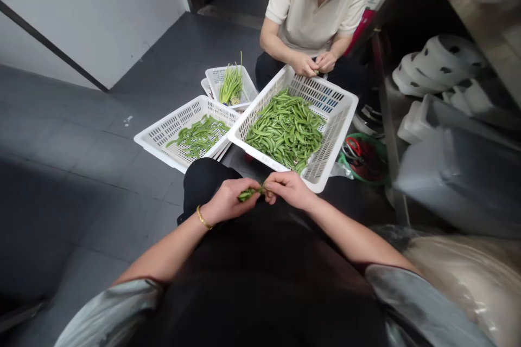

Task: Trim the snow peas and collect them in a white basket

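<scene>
My left hand (233, 199), with a gold bracelet at the wrist, is closed around some green snow pea pods (246, 194). Against it, the fingertips of my right hand (288, 188) pinch the end of a pod, over my lap. Just beyond my hands, a large white slotted basket (342, 138) holds a heap of snow peas (287, 127). To its left a second white basket (160, 133) carries a smaller, looser spread of pods (198, 135). My fingers partly hide the pods I hold.
Across the large basket sits a person (315, 27), both hands together at its far rim. Behind the left basket, a smaller tray (250, 84) holds long green stalks (231, 84). At right are a green basket (368, 160) with red-handled scissors and a grey bin (456, 173).
</scene>
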Available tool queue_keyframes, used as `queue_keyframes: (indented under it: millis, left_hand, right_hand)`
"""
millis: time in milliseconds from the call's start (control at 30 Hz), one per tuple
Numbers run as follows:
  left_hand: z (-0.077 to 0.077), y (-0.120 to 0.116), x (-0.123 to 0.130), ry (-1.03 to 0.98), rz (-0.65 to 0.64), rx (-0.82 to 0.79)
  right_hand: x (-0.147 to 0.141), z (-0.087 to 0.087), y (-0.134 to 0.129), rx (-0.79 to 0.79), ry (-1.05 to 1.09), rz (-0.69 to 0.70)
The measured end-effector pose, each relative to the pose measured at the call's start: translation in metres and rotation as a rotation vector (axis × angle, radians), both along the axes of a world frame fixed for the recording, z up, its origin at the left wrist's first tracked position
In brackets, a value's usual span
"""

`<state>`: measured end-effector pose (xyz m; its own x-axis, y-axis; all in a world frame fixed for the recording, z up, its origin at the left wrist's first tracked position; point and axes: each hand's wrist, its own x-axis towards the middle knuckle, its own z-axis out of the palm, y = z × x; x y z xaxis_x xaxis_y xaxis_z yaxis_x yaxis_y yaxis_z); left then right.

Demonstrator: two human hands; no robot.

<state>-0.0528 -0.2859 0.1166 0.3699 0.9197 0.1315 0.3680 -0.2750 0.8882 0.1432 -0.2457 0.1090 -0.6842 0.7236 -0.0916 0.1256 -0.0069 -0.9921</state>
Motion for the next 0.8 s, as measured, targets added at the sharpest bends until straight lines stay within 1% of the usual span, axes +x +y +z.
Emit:
queue_keyframes:
  millis: [33, 67, 100, 133, 167, 233, 267, 300, 333, 400, 433, 500, 533, 567, 633, 667, 733, 800]
  left_hand:
    - [-0.002, -0.001, 0.003, -0.056, 0.083, 0.002]
    - [-0.005, 0.0, 0.005, -0.138, 0.177, -0.024]
    - [-0.008, 0.003, 0.006, -0.243, 0.28, -0.065]
    - [-0.01, 0.007, 0.005, -0.362, 0.386, -0.105]
    - [-0.012, 0.012, 0.002, -0.488, 0.487, -0.133]
    - [-0.014, 0.027, -0.009, -0.73, 0.65, -0.157]
    - [-0.014, 0.035, -0.016, -0.831, 0.694, -0.181]
    - [-0.014, 0.042, -0.024, -0.916, 0.709, -0.235]
    - [-0.014, 0.047, -0.031, -0.987, 0.699, -0.32]
    - [-0.015, 0.052, -0.04, -1.085, 0.628, -0.532]
    - [-0.016, 0.052, -0.042, -1.115, 0.582, -0.622]
    - [-0.02, 0.048, -0.039, -1.146, 0.498, -0.73]
    - [-0.022, 0.046, -0.036, -1.151, 0.457, -0.755]
    - [-0.024, 0.043, -0.032, -1.154, 0.416, -0.772]
    - [-0.026, 0.04, -0.024, -1.156, 0.327, -0.796]
    - [-0.026, 0.039, -0.02, -1.149, 0.278, -0.81]
    - [-0.024, 0.038, -0.015, -1.109, 0.193, -0.837]
    - [-0.022, 0.037, -0.014, -1.045, 0.154, -0.848]
  right_hand:
    - [-0.001, -0.005, -0.001, -0.118, 0.054, -0.082]
    - [-0.002, -0.009, -0.002, -0.186, 0.086, -0.145]
    - [-0.002, -0.012, -0.003, -0.206, 0.09, -0.186]
    - [0.0, -0.015, -0.003, -0.184, 0.068, -0.21]
    - [0.002, -0.017, -0.003, -0.127, 0.022, -0.212]
    - [0.011, -0.019, -0.001, 0.057, -0.112, -0.167]
    - [0.016, -0.019, 0.001, 0.158, -0.188, -0.125]
    - [0.021, -0.018, 0.004, 0.243, -0.265, -0.069]
    - [0.026, -0.018, 0.008, 0.297, -0.337, -0.008]
    - [0.036, -0.017, 0.023, 0.318, -0.45, 0.074]
    - [0.039, -0.017, 0.033, 0.315, -0.498, 0.066]
    - [0.044, -0.021, 0.059, 0.352, -0.652, -0.04]
    - [0.045, -0.026, 0.073, 0.393, -0.787, -0.091]
    - [0.044, -0.032, 0.086, 0.434, -0.947, -0.113]
    - [0.038, -0.047, 0.108, 0.468, -1.23, -0.068]
    - [0.033, -0.055, 0.116, 0.461, -1.311, -0.027]
    - [0.026, -0.069, 0.126, 0.438, -1.354, 0.009]
    - [0.023, -0.075, 0.131, 0.423, -1.353, -0.006]
